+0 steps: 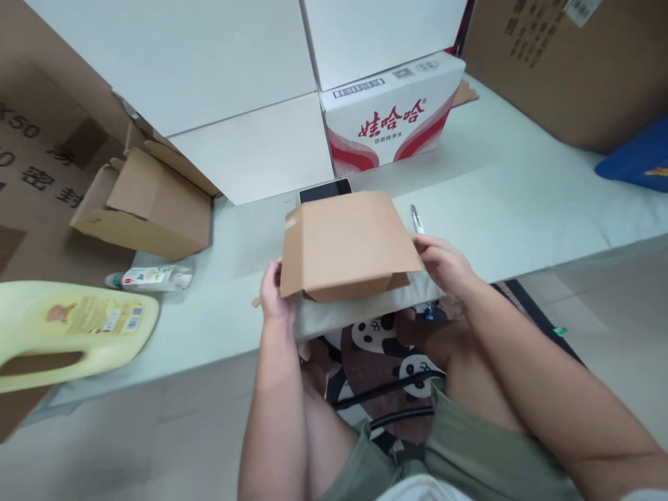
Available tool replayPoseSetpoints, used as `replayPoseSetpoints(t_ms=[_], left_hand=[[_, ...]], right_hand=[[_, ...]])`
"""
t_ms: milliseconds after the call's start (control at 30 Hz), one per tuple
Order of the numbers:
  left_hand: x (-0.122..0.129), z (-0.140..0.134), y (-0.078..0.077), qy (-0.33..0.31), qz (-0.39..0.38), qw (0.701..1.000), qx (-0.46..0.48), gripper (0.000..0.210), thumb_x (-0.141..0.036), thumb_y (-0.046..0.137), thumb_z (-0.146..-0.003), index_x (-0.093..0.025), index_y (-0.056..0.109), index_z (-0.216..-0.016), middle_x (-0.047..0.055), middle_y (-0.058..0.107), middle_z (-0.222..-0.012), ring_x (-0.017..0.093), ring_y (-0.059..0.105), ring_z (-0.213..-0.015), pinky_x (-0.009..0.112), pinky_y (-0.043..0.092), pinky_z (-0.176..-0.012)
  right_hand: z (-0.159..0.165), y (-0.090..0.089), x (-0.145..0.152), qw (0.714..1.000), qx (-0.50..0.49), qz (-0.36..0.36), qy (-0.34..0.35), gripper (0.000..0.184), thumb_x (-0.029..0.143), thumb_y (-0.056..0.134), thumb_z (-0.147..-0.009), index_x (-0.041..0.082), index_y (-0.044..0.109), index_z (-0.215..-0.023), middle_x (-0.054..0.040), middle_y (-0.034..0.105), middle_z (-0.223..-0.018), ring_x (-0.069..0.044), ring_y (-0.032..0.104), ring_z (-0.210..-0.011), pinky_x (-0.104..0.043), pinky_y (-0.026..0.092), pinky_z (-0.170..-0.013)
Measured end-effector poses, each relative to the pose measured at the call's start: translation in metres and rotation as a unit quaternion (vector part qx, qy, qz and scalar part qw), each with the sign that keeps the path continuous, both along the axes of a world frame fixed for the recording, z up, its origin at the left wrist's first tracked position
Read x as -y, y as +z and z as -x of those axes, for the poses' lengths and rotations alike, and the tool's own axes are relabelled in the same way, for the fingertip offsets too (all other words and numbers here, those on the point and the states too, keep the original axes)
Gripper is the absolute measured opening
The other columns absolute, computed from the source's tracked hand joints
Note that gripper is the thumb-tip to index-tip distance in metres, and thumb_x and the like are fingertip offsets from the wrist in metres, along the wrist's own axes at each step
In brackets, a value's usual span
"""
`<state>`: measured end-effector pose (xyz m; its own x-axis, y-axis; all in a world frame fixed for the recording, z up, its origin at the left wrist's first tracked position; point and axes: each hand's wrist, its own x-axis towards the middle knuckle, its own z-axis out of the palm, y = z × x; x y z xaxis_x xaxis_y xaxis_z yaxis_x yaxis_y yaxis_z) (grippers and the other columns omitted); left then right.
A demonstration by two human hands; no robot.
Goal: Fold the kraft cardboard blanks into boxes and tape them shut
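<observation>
A brown cardboard box [352, 240] with partly folded flaps is in the middle of the head view, at the front edge of the table. My left hand [276, 292] grips its left side, fingers curled behind the side flap. At the right corner, my right hand [443, 261] pinches the flap between thumb and fingers. A dark-screened device [326, 189] lies just behind the box, partly covered by it. Close to my right fingers is a silver pen-like item [416, 219]. The underside of the box is hidden.
Another open cardboard box [156, 202] stands on the left. Before it lie a clear plastic bottle [156, 277] and a big yellow jug [109, 327]. White boxes [255, 149] and a red-white carton [391, 115] line the back of the table [522, 188]. A large carton [568, 76] occupies the right.
</observation>
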<state>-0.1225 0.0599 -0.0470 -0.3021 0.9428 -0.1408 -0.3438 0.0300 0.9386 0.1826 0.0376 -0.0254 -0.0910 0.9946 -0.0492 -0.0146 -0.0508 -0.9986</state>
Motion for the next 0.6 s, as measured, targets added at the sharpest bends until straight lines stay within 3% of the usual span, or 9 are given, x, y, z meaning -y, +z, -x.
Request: replayPoseSetpoints(t_ms=[100, 233, 333, 467, 600], left_hand=[[0.008, 0.002, 0.006, -0.092, -0.030, 0.995, 0.035, 0.061, -0.073, 0.071, -0.067, -0.020, 0.074, -0.097, 0.010, 0.074, -0.098, 0.024, 0.070, -0.091, 0.033, 0.052, -0.076], [0.014, -0.003, 0.007, -0.172, -0.079, 0.982, -0.004, 0.082, -0.069, 0.088, -0.050, -0.022, 0.072, -0.115, 0.010, 0.074, -0.111, 0.028, 0.069, -0.105, 0.034, 0.054, -0.084], [0.012, -0.005, 0.003, -0.161, -0.085, 0.983, -0.030, 0.076, -0.071, 0.084, -0.058, -0.021, 0.072, -0.114, 0.011, 0.075, -0.109, 0.027, 0.070, -0.105, 0.034, 0.054, -0.086], [0.005, -0.006, -0.003, -0.129, -0.086, 0.985, -0.073, 0.063, -0.063, 0.087, -0.060, -0.019, 0.074, -0.104, 0.010, 0.076, -0.102, 0.024, 0.070, -0.100, 0.033, 0.053, -0.090], [0.001, -0.002, -0.004, -0.088, -0.075, 0.990, -0.075, 0.052, -0.063, 0.089, -0.055, -0.019, 0.069, -0.075, 0.002, 0.071, -0.073, 0.015, 0.065, -0.070, 0.026, 0.051, -0.071]], right_hand=[[0.003, -0.001, 0.005, 0.997, -0.066, -0.032, -0.008, 0.053, 0.025, 0.057, -0.061, 0.027, 0.068, -0.113, -0.0035, 0.072, -0.122, -0.033, 0.059, -0.129, -0.051, 0.045, -0.112], [0.007, -0.011, 0.006, 0.999, 0.024, -0.027, 0.026, 0.047, 0.035, 0.078, -0.067, 0.024, 0.065, -0.110, -0.0104, 0.071, -0.116, -0.034, 0.064, -0.118, -0.051, 0.051, -0.104], [0.011, -0.014, 0.003, 0.998, 0.063, -0.022, -0.004, 0.053, 0.046, 0.083, -0.065, 0.022, 0.064, -0.108, -0.0117, 0.072, -0.107, -0.033, 0.067, -0.103, -0.048, 0.057, -0.089], [0.013, -0.010, -0.001, 0.976, 0.158, -0.057, -0.138, 0.062, 0.044, 0.085, -0.059, 0.021, 0.062, -0.112, -0.0092, 0.072, -0.103, -0.028, 0.065, -0.088, -0.045, 0.054, -0.079], [0.014, -0.008, 0.000, 0.980, 0.115, -0.064, -0.150, 0.038, 0.050, 0.074, -0.070, 0.021, 0.066, -0.093, -0.0046, 0.070, -0.085, -0.021, 0.061, -0.076, -0.037, 0.051, -0.070]])
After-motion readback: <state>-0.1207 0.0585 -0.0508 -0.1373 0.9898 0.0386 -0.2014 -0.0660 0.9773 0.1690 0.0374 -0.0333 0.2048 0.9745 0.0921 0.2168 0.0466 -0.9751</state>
